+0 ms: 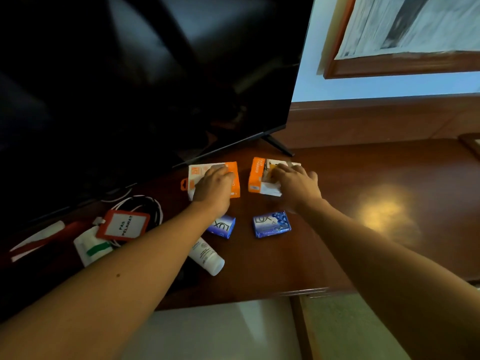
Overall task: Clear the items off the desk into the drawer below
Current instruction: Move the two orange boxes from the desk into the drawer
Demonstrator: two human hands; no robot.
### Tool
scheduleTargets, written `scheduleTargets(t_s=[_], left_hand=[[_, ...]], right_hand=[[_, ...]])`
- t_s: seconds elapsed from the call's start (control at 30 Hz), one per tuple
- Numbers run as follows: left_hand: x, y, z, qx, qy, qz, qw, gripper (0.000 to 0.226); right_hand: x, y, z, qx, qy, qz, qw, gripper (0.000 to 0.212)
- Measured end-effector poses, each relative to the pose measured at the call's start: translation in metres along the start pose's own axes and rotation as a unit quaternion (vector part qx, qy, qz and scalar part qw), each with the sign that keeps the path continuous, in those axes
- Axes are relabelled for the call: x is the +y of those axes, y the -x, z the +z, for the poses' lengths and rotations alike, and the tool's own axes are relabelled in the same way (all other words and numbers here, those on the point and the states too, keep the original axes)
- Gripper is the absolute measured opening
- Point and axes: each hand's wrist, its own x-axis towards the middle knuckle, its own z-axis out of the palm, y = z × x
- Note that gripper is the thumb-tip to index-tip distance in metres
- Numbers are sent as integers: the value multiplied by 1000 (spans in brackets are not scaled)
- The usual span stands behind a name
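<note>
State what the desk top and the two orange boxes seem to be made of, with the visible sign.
Desk top: dark polished wood or veneer, a lamp glare shows.
Orange boxes: likely printed card, flat faces, sharp edges.

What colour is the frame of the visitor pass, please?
Red, around a white card; the visitor pass shows in the head view.

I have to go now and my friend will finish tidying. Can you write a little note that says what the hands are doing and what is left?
Left hand rests on the left orange box; right hand is on the right orange box. Whether either is gripping yet is unclear.
Nearer on the desk: two blue soap bars, a white tube, a red badge with its cord.
Nothing looks cleared yet; the drawer is not in view. Everything is left to put away.
</note>
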Motion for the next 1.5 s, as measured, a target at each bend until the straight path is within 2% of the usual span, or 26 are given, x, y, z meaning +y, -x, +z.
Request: scheduleTargets(t_s=[0.13, 0.2, 0.27, 0.33, 0.4, 0.47, 0.53, 0.63, 0.7, 0.77, 0.8, 0.87, 0.97, 1.07, 1.27, 1.33, 1.5], left_hand=[[-6, -3, -4, -5, 18, 65, 998, 51], [-8, -4, -8, 0, 19, 66, 998, 42], [-2, -5, -13, 11, 25, 13, 1000, 34], [9, -7, -17, 9, 14, -69, 997, 41], [18, -10, -15, -38, -20, -123, 991, 62], [24, -10, -12, -97, -41, -127, 986, 72], [25, -6, -11, -118, -52, -107, 986, 70], [22, -1, -16, -135, -21, -46, 989, 73], [18, 4, -20, -148, 31, -34, 988, 69], [16, 5, -21, -116, 85, -61, 988, 58], [16, 5, -20, -89, 96, -87, 988, 56], [20, 1, -19, -63, 87, -161, 981, 69], [28, -7, -16, -102, 61, -241, 963, 95], [32, -15, -13, -78, 67, -247, 964, 97], [42, -9, -33, 72, 147, -253, 954, 91], [48, 10, -43, 106, 179, -239, 949, 90], [59, 105, -55, 132, 234, -227, 936, 90]], right_hand=[[23, -3, -6, -9, -36, -37, 999, 54], [23, -2, -9, -7, -50, -31, 998, 50], [14, 0, -10, 34, -61, 20, 997, 42], [-2, 2, -9, 57, -64, 85, 993, 48], [-14, 1, -5, 35, -55, 116, 991, 60], [-19, 0, 0, 4, -45, 118, 992, 68], [-17, -2, 0, -21, -70, 108, 991, 64], [-9, -4, -5, -80, -106, 41, 990, 53], [-5, -6, -11, -132, -145, 7, 981, 62], [-4, -9, -14, -132, -184, 14, 974, 72], [-7, -9, -14, -108, -196, 33, 974, 70], [-16, -8, -11, -65, -190, 99, 974, 69], [-28, -8, -5, -80, -167, 183, 965, 100], [-32, -11, -1, -48, -204, 196, 958, 97], [-34, 15, -29, 68, -327, 177, 926, 95], [-38, 39, -36, 90, -358, 175, 913, 93], [-56, 127, -42, 95, -363, 197, 906, 93]])
